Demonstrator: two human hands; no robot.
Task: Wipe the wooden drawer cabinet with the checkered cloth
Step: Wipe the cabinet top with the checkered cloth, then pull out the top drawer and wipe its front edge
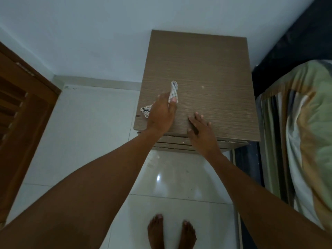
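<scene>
The wooden drawer cabinet (206,72) stands against the white wall, seen from above, its grey-brown top facing me. My left hand (161,112) lies on the near left part of the top and holds the white checkered cloth (173,91), which sticks out past the fingers and at the hand's left side. My right hand (200,130) rests flat at the cabinet's front edge with its fingers spread and nothing in it. Drawer fronts show just below that edge.
A bed with a striped green and yellow cover (305,132) stands close on the right. A brown wooden door (19,112) is at the left. White glossy floor tiles (179,177) lie below, with my bare feet (170,232) on them.
</scene>
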